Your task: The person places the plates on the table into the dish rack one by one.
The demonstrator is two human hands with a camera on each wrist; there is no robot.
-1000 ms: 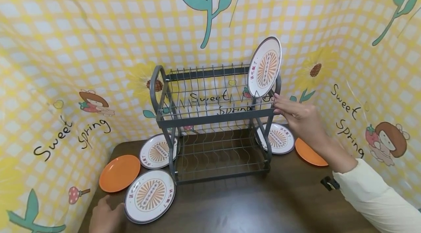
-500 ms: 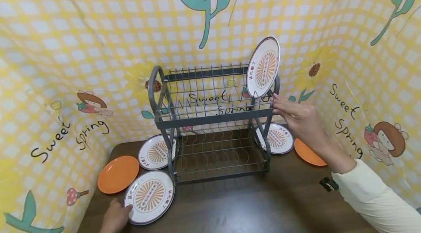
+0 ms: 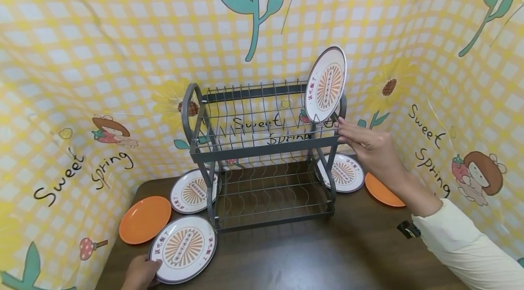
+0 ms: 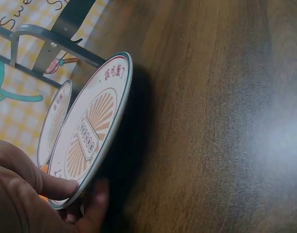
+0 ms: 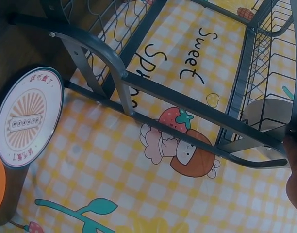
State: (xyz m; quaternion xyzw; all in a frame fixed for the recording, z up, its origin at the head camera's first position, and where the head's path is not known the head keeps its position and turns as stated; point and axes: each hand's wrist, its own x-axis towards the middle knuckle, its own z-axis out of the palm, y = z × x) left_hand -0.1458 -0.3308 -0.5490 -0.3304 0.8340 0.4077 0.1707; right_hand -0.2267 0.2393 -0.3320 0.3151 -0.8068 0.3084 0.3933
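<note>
My left hand (image 3: 140, 273) pinches the near-left rim of a white plate (image 3: 185, 248) with an orange sunburst design. In the left wrist view the thumb lies on top of that plate (image 4: 92, 124), fingers curl beneath it, and a dark shadow shows under its edge. My right hand (image 3: 370, 144) grips the right front corner of the upper tier of a grey two-tier dish rack (image 3: 262, 150). Above that hand, a matching white plate (image 3: 326, 85) stands upright in the rack's right end. Only part of the right hand (image 5: 295, 177) shows in its wrist view.
Left of the rack lie an orange plate (image 3: 145, 220) and another white plate (image 3: 194, 192). On the right are a white plate (image 3: 345, 174), partly behind the rack leg, and an orange plate (image 3: 382, 190) partly covered by my forearm. Checked cloth (image 3: 163, 30) surrounds the brown table (image 3: 282, 253).
My left hand has come in to the near-left white plate, taken its rim and raised that edge slightly. My right hand stays at the rack's corner; the upright plate stays put.
</note>
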